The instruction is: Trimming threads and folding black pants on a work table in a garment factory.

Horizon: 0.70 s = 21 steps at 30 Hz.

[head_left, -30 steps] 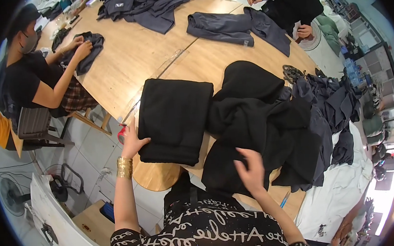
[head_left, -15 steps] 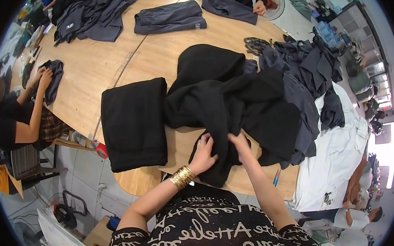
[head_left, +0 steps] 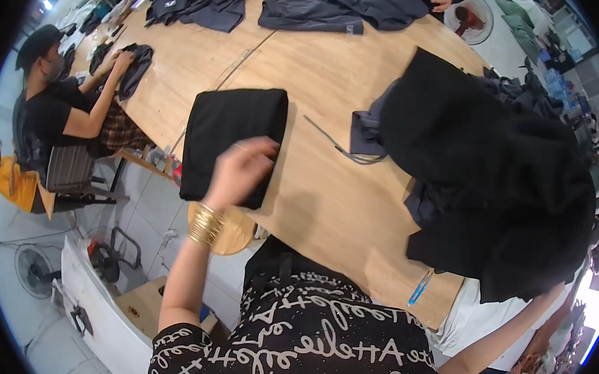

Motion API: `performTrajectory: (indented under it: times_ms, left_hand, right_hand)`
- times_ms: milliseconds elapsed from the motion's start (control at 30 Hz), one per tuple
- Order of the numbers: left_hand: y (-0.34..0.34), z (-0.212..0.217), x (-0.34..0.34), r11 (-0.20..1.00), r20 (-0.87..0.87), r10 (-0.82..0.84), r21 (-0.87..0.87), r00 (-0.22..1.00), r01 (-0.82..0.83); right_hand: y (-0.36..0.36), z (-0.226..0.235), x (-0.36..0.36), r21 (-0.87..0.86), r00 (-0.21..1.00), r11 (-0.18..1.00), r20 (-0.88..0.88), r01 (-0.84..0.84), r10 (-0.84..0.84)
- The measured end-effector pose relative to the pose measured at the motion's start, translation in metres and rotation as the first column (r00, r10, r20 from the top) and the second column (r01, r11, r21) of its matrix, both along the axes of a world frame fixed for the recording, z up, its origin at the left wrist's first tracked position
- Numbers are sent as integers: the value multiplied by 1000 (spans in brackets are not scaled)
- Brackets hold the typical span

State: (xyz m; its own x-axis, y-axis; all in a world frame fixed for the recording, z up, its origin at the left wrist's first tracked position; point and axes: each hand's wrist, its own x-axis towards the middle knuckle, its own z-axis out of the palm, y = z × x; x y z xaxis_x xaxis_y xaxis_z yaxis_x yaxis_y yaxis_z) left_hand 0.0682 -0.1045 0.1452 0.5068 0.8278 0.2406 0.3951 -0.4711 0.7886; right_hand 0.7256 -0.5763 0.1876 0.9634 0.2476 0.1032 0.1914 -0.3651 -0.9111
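Over the folded black garment (head_left: 229, 119), at centre left of the table, my left hand (head_left: 242, 166) is smeared by motion. A gold stack of bangles rings its wrist, and no cloth visibly hangs from it. At the right my forearm runs under a large black garment (head_left: 493, 173), and my right hand (head_left: 549, 296) is mostly hidden by it. That garment is bunched and lifted, its lower part overhanging the table's right side; the fingers gripping it do not show.
A dark cord (head_left: 338, 146) and a small blue tool (head_left: 420, 288) lie on the wooden table (head_left: 336, 212). Dark grey garments (head_left: 342, 7) lie at the far side. A seated person (head_left: 64, 99) handles dark cloth at the left; another person's hand (head_left: 441, 0) is at the far right.
The loose black garment has gone from the middle to the right with my right hand. My left hand has let go of it and moved left over the folded garment. The view has shifted.
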Motion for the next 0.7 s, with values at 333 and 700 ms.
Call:
performTrajectory:
  times_ms: [333, 700]
  left_hand:
    - [102, -130, -134, 686, -31, 381, -660, 924, -306]
    - [47, -118, 7, 899, -276, 432, 51, 859, -436]
  right_hand:
    - [55, -19, -133, -748, 838, 580, 511, 322, 193]
    - [408, -91, -405, -356, 539, 559, 164, -749, 826]
